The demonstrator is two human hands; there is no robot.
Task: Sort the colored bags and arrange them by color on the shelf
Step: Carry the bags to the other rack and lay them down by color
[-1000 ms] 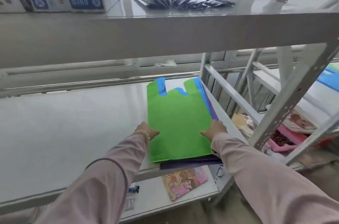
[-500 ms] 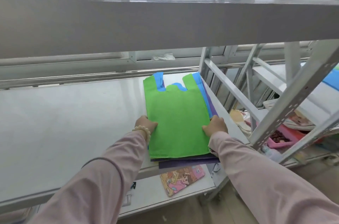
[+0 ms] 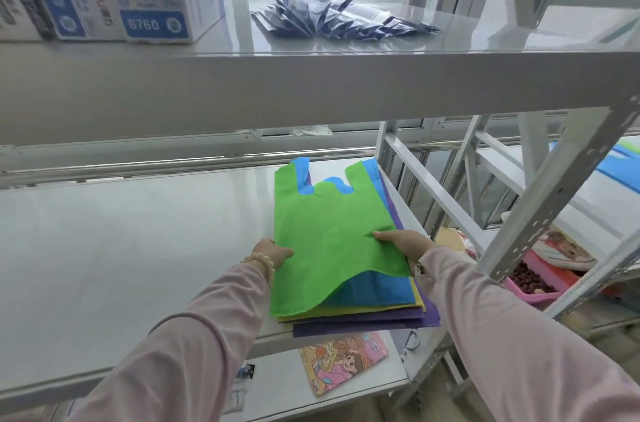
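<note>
The green bag (image 3: 329, 231) tops a pile at the right end of the middle shelf (image 3: 138, 248). Half a second ago it lay flat with a hand at each side; now its near right corner is raised and curls up. This uncovers the blue bag (image 3: 377, 290), a yellow bag (image 3: 346, 312) edge and the purple bag (image 3: 363, 326) beneath. The right hand (image 3: 403, 243) has moved onto the green bag and pinches its right edge, thumb on top. The left hand (image 3: 272, 253) stays at the left edge, thumb over the fabric, gripping it. Boxes (image 3: 121, 2) and dark packets (image 3: 339, 18) sit on the shelf above.
</note>
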